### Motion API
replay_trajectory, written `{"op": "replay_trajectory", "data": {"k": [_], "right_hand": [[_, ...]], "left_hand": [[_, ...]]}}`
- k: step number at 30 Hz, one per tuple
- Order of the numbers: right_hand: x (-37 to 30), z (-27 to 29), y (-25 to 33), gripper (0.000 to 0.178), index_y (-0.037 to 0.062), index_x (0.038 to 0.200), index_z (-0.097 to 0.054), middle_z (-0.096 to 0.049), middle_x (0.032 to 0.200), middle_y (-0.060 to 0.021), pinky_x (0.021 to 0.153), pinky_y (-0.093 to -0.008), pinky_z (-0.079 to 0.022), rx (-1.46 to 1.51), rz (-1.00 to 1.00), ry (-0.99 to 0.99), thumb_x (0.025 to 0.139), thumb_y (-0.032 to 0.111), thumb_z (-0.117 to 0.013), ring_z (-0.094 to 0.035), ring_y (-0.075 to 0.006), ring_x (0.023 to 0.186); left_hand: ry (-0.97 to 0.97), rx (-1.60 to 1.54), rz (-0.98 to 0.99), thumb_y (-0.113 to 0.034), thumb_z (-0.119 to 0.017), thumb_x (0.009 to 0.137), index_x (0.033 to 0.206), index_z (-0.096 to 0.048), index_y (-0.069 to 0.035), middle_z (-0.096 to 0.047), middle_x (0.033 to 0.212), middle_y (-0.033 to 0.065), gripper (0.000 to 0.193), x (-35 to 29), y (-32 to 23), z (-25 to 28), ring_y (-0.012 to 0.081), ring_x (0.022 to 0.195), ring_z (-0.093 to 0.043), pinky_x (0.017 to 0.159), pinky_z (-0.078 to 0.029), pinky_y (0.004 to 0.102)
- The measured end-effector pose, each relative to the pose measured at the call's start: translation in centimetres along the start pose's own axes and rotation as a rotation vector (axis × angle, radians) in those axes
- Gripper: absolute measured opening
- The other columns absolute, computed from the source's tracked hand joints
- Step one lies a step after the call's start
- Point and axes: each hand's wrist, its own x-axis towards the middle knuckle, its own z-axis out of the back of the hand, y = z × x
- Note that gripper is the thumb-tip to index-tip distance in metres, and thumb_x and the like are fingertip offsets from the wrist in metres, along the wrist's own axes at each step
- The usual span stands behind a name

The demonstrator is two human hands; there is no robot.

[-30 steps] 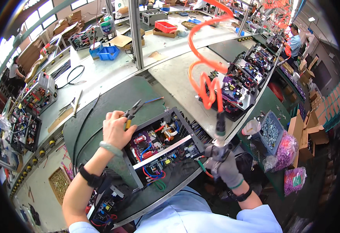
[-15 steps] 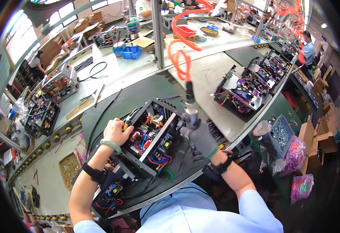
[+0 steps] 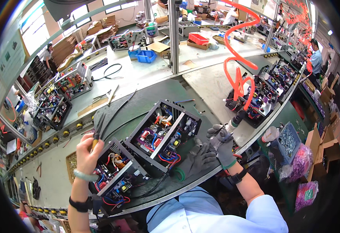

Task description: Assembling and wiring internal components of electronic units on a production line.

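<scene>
My left hand (image 3: 87, 149) is bare and grips a pair of pliers (image 3: 97, 134) with dark jaws and a yellow handle, held above the left edge of a smaller open circuit unit (image 3: 115, 176). My right hand (image 3: 222, 145), in a grey glove, is closed round a pneumatic screwdriver (image 3: 234, 120) that hangs from an orange coiled hose (image 3: 238, 70). Between the hands lies a larger open black electronics box (image 3: 164, 134) with circuit boards, coils and coloured wires. A loose grey glove (image 3: 197, 163) lies on the dark mat by the box.
Black cables (image 3: 117, 114) trail across the dark mat (image 3: 146, 101). More open units stand at the right (image 3: 255, 105) and far left (image 3: 53, 108). A blue bin of screws (image 3: 288, 141) and pink bags sit at the right. Other people work in the background.
My left hand has moved left with the pliers, off the larger box to the smaller unit. My right hand with the screwdriver has swung right, away from the box.
</scene>
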Motion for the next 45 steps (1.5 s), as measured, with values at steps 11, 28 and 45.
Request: {"op": "replay_trajectory", "data": {"k": [11,28,45], "right_hand": [[-0.4,0.3,0.6,0.029,0.0042,0.119,-0.062,-0.07,0.105,-0.0089,0.079,-0.0317,-0.056,-0.115,0.097,0.047,0.093,0.013,-0.071,-0.068,-0.0177,0.09],[-1.4,9.7,8.6,0.036,0.0076,0.117,-0.062,-0.065,0.1,-0.0054,0.042,-0.0248,-0.039,-0.351,0.114,-0.433,0.085,-0.01,-0.066,-0.051,-0.0081,0.053],[-6.7,13.1,7.0,0.046,0.0008,0.134,-0.052,-0.059,0.114,-0.0079,0.075,-0.0322,-0.051,-0.628,0.056,-0.521,0.091,0.002,-0.068,-0.057,-0.0141,0.087]], "left_hand": [[0.435,-0.367,0.006,-0.016,-0.072,0.08,0.094,-0.064,-0.001,-0.059,0.118,0.0194,0.023,-18.8,-3.2,0.7,0.0293,0.104,-0.062,0.089,-0.047,0.0485],[0.388,0.05,-0.468,-0.019,-0.079,0.074,0.083,-0.068,-0.002,-0.065,0.114,0.0116,0.023,-19.1,-1.0,-21.7,0.0334,0.11,-0.058,0.093,-0.044,0.0472],[0.293,0.126,-0.589,-0.034,-0.077,0.084,0.129,-0.056,-0.001,-0.044,0.149,0.0256,0.06,-15.6,-2.9,-29.9,0.0417,0.142,-0.04,0.118,-0.028,0.0568]]}}
